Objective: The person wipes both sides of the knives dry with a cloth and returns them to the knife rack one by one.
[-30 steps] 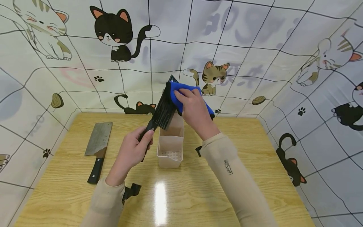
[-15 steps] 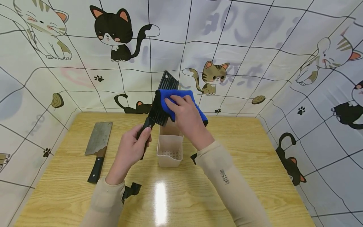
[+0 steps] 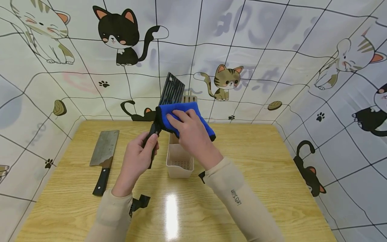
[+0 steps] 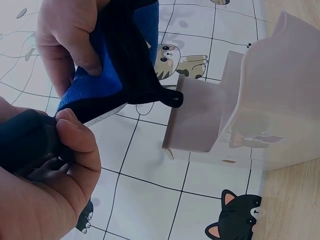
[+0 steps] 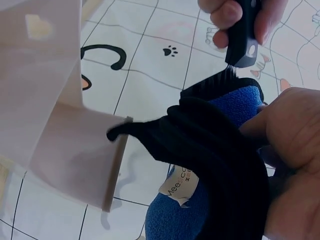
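In the head view my left hand (image 3: 137, 158) grips the black handle of a kitchen knife (image 3: 172, 90), whose broad dark blade has lighter stripes and points up and away. My right hand (image 3: 193, 136) holds a blue cloth (image 3: 179, 107) with black edging over the lower blade, close to the handle. The right wrist view shows the cloth (image 5: 237, 105) folded about the blade, with a white label and a black loop hanging from it. Cloth and hand hide that lower part of the blade in the head view.
A pale pink plastic holder (image 3: 180, 172) with compartments stands on the wooden table (image 3: 257, 188) beneath the hands. At its back a slotted beige piece (image 3: 189, 98) rises. A cleaver (image 3: 104, 149) with a black handle lies to the left. Cat-patterned sheeting (image 3: 193, 50) surrounds the table.
My right hand has slid the cloth down and left along the blade, from near its tip to near the handle, uncovering the upper blade. The left hand has shifted slightly left with the knife.
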Available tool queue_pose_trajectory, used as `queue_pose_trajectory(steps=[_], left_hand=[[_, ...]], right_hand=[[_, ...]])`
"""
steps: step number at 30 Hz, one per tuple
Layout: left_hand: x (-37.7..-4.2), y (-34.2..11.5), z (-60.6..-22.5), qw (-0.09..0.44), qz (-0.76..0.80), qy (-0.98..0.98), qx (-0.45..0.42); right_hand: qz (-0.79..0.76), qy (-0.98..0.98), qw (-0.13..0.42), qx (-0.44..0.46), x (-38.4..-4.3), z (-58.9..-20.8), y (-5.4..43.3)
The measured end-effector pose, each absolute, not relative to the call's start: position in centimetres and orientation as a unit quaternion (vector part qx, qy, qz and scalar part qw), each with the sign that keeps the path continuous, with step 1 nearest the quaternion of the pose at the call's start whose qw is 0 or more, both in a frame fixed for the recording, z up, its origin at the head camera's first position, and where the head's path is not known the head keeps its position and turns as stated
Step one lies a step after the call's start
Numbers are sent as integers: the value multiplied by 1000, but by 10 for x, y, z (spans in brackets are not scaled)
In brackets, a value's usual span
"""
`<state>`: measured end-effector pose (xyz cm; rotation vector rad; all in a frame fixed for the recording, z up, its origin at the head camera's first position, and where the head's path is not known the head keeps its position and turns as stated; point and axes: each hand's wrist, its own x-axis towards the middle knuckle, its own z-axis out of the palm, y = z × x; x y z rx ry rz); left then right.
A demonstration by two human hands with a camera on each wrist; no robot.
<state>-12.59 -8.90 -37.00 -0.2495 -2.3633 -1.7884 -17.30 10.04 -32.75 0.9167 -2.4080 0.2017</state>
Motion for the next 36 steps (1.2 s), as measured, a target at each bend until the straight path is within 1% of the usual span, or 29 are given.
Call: queue_pose_trajectory(steps=[8, 15, 25, 30, 36], left_hand=[[-127, -90, -369, 87, -609, -784, -79], [-128, -89, -369, 77, -623, -775, -72], [-127, -87, -367, 34, -665, -745, -46], [-127, -88, -367, 6, -688, -723, -64], [-125, -90, -367, -17, -707, -702, -81]], right_hand=[[81, -896, 268, 344, -166, -331, 96], [87, -894, 273, 344, -162, -333, 95], [100, -898, 268, 333, -163, -334, 100], [94, -903, 265, 325, -168, -333, 103], [95, -902, 275, 320, -173, -333, 105]])
